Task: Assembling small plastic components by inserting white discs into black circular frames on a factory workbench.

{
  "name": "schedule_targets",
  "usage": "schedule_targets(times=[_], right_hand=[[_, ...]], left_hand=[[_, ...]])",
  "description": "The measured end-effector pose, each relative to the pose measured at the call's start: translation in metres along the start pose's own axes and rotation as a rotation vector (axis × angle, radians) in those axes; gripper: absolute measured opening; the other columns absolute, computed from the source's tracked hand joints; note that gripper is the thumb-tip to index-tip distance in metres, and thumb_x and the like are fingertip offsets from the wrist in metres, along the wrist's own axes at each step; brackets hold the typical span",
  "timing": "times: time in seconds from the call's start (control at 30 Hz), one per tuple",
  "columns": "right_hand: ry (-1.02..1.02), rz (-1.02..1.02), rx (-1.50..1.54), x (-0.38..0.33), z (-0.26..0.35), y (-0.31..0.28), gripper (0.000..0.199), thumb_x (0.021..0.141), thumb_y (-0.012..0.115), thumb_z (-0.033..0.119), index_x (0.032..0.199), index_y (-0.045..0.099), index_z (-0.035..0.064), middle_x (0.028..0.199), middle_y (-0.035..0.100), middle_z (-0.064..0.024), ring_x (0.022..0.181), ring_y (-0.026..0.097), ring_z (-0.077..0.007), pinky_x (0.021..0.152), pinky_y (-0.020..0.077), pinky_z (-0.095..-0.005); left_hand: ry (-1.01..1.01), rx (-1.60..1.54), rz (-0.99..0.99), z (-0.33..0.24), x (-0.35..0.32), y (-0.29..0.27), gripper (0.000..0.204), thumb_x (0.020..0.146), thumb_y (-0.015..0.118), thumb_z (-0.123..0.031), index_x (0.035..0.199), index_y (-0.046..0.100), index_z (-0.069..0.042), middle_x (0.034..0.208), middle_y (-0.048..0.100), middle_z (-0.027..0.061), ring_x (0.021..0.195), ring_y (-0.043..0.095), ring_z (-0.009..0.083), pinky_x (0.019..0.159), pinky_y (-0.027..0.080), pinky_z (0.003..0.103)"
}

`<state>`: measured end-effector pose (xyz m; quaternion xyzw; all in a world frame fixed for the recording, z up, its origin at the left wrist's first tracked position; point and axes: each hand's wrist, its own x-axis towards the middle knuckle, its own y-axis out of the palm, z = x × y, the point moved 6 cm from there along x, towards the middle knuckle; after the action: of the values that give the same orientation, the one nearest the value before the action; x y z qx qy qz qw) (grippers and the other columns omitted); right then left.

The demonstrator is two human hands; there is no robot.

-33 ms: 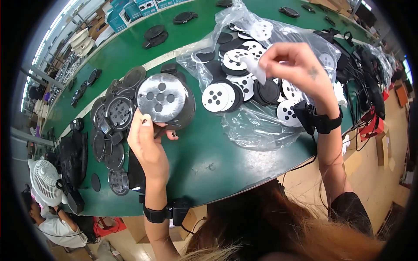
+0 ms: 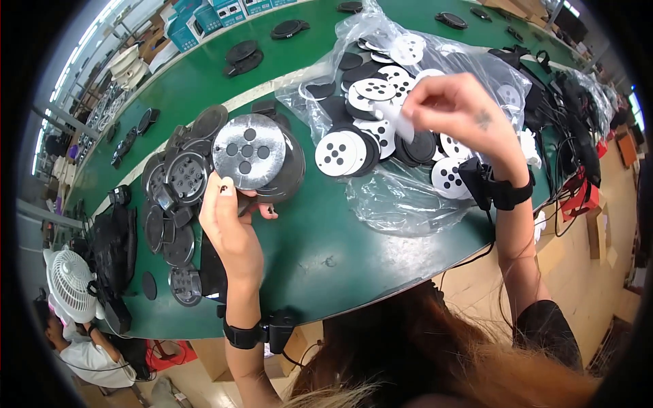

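Note:
My left hand [image 2: 232, 241] grips a shiny silver round pad [image 2: 232, 132] with several holes, together with a dark round plastic part [image 2: 291, 178] behind it. The two overlap off-centre, so much of the dark part is covered. Over the bag, my right hand [image 2: 469, 115] pinches a thin, curled white sheet [image 2: 401, 124] between thumb and fingertips. Beneath it lie many white pads with holes [image 2: 352, 141] and black round pads [image 2: 420, 146], loosely stacked on a clear plastic bag [image 2: 401, 214].
Left of my left hand, black round housings [image 2: 187, 175] are heaped on the green table [image 2: 340, 272]. More dark round parts [image 2: 289, 28] lie toward the back, near blue boxes [image 2: 185, 32]. Black cables and straps [image 2: 571, 129] crowd the right. A white fan [image 2: 70, 284] and another person [image 2: 95, 357] are at far left.
The silver pad has shifted slightly left and up against the dark part. My right hand, with the white sheet, has moved a little left and down.

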<state>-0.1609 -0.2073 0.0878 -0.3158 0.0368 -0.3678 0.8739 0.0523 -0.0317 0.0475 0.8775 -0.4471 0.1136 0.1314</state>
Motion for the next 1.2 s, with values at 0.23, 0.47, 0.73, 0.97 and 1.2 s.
schedule_targets(times=[0.23,0.47,0.73,0.97,1.2], right_hand=[[-0.282,0.180,-0.046,0.004,0.027,0.072,0.014,0.077,0.063,0.010,0.083,0.059,-0.0023,0.069,0.063,-0.0102,0.063,0.063,-0.0151,0.060,0.0494,-0.0258],[-0.359,0.116,0.026,0.019,0.029,0.088,0.029,0.084,0.058,0.008,0.110,0.053,-0.0026,0.092,0.064,-0.0143,0.079,0.065,-0.0191,0.071,0.0524,-0.0291],[-0.081,0.259,0.841,0.009,0.032,0.084,0.036,0.091,0.052,0.033,0.102,0.059,-0.0003,0.095,0.058,-0.0065,0.075,0.059,-0.0124,0.069,0.0524,-0.0252],[-0.183,0.655,1.121,-0.007,0.030,0.101,0.042,0.078,0.071,0.016,0.110,0.053,-0.0052,0.105,0.058,-0.0090,0.095,0.057,-0.0136,0.084,0.0455,-0.0256],[-0.023,0.756,0.967,-0.020,0.048,0.109,0.065,0.073,0.073,0.004,0.129,0.039,-0.0005,0.120,0.047,-0.0119,0.103,0.056,-0.0186,0.087,0.0481,-0.0297]], left_hand=[[0.000,-0.052,-0.006,-0.002,0.000,-0.006,0.027,0.095,0.035,-0.024,0.087,0.045,0.000,0.072,0.052,0.0094,0.054,0.049,0.0155,0.050,0.044,0.027],[0.042,-0.096,0.049,-0.012,-0.004,-0.010,0.023,0.095,0.041,-0.021,0.091,0.047,0.000,0.078,0.055,0.0076,0.055,0.050,0.0104,0.048,0.043,0.023],[0.211,0.275,0.423,-0.020,-0.011,0.013,0.023,0.088,0.049,-0.010,0.070,0.053,0.003,0.065,0.046,0.0075,0.060,0.044,0.0151,0.052,0.034,0.026],[0.298,0.380,0.557,-0.020,-0.013,0.023,0.016,0.087,0.052,-0.008,0.074,0.054,0.003,0.071,0.050,0.0090,0.061,0.047,0.0181,0.055,0.038,0.027],[0.365,0.444,0.405,-0.013,-0.013,0.025,0.006,0.083,0.060,-0.007,0.083,0.061,-0.001,0.073,0.053,0.0088,0.063,0.051,0.0184,0.055,0.041,0.028]])
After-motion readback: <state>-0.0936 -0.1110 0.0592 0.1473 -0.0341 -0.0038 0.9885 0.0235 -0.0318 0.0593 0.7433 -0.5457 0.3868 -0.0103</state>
